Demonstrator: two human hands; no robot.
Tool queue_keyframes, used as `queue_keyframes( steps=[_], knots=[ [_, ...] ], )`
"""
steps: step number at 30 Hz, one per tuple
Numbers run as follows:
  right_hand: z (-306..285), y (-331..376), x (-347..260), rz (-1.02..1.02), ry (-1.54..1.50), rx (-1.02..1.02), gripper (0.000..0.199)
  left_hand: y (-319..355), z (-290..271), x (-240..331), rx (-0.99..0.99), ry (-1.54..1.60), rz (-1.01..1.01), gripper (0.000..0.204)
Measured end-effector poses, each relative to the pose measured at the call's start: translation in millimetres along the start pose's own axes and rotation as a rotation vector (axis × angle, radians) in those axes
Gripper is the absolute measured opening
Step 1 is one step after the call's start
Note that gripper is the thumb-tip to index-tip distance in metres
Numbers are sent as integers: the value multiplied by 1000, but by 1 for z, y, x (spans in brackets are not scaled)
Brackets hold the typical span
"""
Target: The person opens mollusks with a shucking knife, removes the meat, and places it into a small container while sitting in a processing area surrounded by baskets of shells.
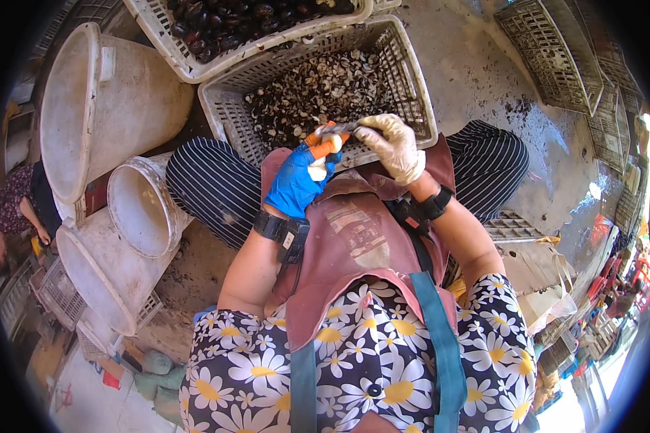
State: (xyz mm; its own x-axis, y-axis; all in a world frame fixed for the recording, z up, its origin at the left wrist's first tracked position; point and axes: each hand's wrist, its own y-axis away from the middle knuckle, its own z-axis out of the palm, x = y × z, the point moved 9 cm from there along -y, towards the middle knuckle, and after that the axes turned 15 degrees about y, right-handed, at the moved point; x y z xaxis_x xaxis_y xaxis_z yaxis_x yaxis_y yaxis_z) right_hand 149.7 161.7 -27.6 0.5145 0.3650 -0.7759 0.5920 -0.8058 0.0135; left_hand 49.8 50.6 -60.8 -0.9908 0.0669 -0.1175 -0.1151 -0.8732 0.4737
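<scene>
My left hand (300,177) wears a blue glove with orange and pale finger covers, and its fingers are closed round a small dark, flattish piece (339,128) whose kind I cannot make out. Meeting it from the right, my right hand (395,148), in a whitish stained glove, pinches the right end of the same piece. Both hands are above the near edge of a grey-white plastic crate (415,79). Inside the crate lies a layer of dark and pale fragments (332,90), resembling shell scraps.
Behind stands another pale crate (184,68), filled with dark shiny rounded things (227,29). A large white tub (133,94), a white bucket (141,209) and another tub (97,278) crowd the left. Dirty crates (545,54) line the right. A person (25,206) bends at far left.
</scene>
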Motion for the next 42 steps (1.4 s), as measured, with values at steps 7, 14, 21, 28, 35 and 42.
queue_keyframes(
  steps=[7, 14, 21, 28, 35, 42],
  knots=[
    [6, 2, -6, 0, -51, -111, 20, 6, -13, 14, 277, -425, 151, 34],
    [2, 1, 5, -36, -53, -34, 20, 4, -19, 13, 142, -166, 118, 40],
    [-1, -4, 25, 57, 13, -4, 18, 3, -20, 4, 237, -153, 150, 39],
    [12, -4, 36, 204, -42, -166, 15, 5, -14, 5, 200, -214, 92, 36],
    [8, 6, 7, 70, -70, -46, 18, 2, -26, 6, 220, -251, 122, 40],
    [3, 6, -5, -39, -13, -2, 16, 5, -6, 14, 241, -581, 243, 50]
  ],
)
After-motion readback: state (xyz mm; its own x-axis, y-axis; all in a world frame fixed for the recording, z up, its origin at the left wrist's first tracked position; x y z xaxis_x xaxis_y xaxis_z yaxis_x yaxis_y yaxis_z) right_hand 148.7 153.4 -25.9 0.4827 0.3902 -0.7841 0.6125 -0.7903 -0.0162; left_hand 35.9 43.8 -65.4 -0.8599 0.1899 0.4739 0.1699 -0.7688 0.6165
